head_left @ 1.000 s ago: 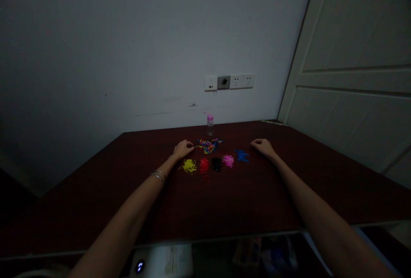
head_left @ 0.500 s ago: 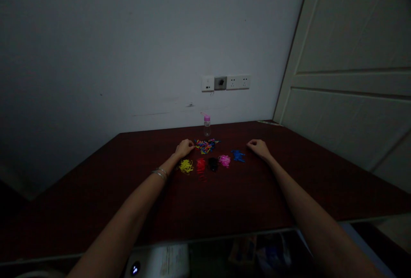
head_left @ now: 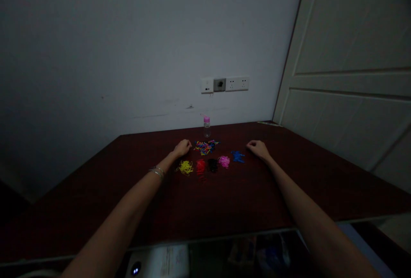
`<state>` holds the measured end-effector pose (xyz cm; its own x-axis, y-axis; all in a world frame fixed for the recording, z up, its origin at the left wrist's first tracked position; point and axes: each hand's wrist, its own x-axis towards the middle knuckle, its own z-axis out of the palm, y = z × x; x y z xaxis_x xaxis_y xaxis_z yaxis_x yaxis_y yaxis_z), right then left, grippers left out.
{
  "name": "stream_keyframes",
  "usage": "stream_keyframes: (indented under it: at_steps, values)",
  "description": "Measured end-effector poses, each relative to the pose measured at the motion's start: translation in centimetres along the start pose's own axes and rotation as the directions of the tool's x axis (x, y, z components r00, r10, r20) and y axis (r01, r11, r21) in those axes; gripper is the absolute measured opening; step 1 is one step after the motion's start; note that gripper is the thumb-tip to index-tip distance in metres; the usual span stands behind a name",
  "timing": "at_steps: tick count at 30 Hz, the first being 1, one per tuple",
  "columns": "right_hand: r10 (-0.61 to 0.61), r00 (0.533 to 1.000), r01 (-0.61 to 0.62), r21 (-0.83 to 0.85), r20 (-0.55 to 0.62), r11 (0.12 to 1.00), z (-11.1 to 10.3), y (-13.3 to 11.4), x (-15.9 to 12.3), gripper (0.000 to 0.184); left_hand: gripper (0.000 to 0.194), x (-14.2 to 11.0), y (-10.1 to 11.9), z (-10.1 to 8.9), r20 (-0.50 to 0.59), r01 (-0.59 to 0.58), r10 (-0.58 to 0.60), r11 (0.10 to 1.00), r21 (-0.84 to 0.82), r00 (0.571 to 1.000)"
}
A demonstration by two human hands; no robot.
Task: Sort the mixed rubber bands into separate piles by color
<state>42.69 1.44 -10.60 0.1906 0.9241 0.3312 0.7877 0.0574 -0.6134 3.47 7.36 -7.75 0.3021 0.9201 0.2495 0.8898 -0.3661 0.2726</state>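
My left hand (head_left: 183, 147) is just left of a mixed pile of coloured rubber bands (head_left: 206, 147), its fingers curled together. Whatever is between them, if anything, is too small and dark to make out. To the right of the piles, my right hand (head_left: 257, 147) rests on the table with fingers closed and nothing visible in them. Sorted heaps lie in a row nearer me: yellow rubber bands (head_left: 185, 167), red rubber bands (head_left: 201, 166), black rubber bands (head_left: 212, 165), pink rubber bands (head_left: 224, 161) and blue rubber bands (head_left: 238, 156).
A clear bottle with a pink cap (head_left: 206, 127) stands behind the mixed pile on the dark red table (head_left: 224, 209). Wall sockets (head_left: 236, 83) are above it, and a pale door (head_left: 346, 98) is at the right. Under the front edge sits a white box (head_left: 160, 261).
My left hand has shifted slightly left, away from the edge of the mixed pile. My right hand stays in place.
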Motion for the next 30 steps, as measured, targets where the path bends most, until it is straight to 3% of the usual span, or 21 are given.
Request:
stream_keyframes:
  at_steps: [6,11,30]
  values:
    - [0.003,1.000,-0.003,0.014,0.009,1.000,-0.1,-0.3,-0.2,0.022,0.019,0.1,-1.0,-0.7,0.058,-0.060,0.066,0.994,-0.087,0.996]
    - [-0.003,1.000,0.003,0.017,0.010,1.000,-0.2,-0.6,-0.3,0.021,0.022,0.1,-0.6,-0.3,0.142,-0.089,0.116,0.979,-0.185,0.983]
    - [0.012,1.000,-0.012,-0.001,0.009,1.000,0.2,0.1,0.2,0.022,0.017,0.1,0.4,-0.2,0.112,-0.040,0.056,0.990,-0.136,0.992]
